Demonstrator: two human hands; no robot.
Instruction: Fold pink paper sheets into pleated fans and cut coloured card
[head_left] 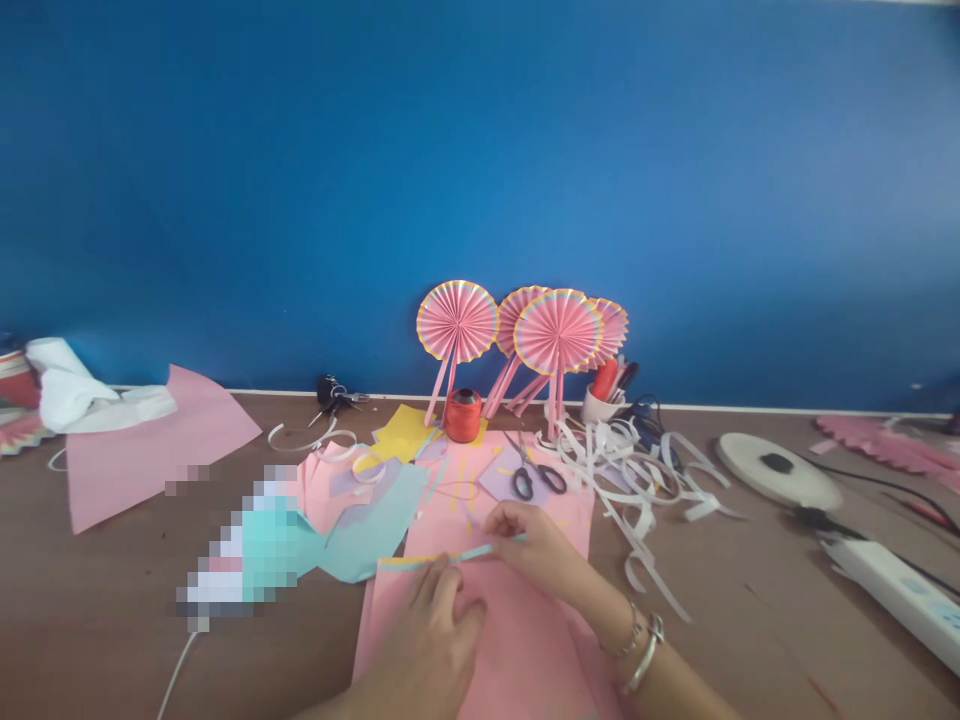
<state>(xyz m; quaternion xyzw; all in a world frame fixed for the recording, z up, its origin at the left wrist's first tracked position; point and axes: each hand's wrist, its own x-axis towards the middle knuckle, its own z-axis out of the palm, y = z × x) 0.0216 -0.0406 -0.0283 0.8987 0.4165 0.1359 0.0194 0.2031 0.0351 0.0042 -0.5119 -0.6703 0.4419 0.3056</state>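
On the desk [720, 610], a half-spread left hand [439, 625] seemingly steadies pink paper [525, 640] while the right hand [538, 552] pinches a blue strip [474, 551].

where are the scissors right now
In the head view, the scissors lie just right of centre on lavender paper, beyond the right hand, near the red thread spool.

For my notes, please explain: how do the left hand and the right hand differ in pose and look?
The left hand lies on the pink paper with fingers extended; the right hand is bent, holding the light blue strip. The right hand has bracelets at its wrist; the left hand shows none. Both are near the paper's far edge.
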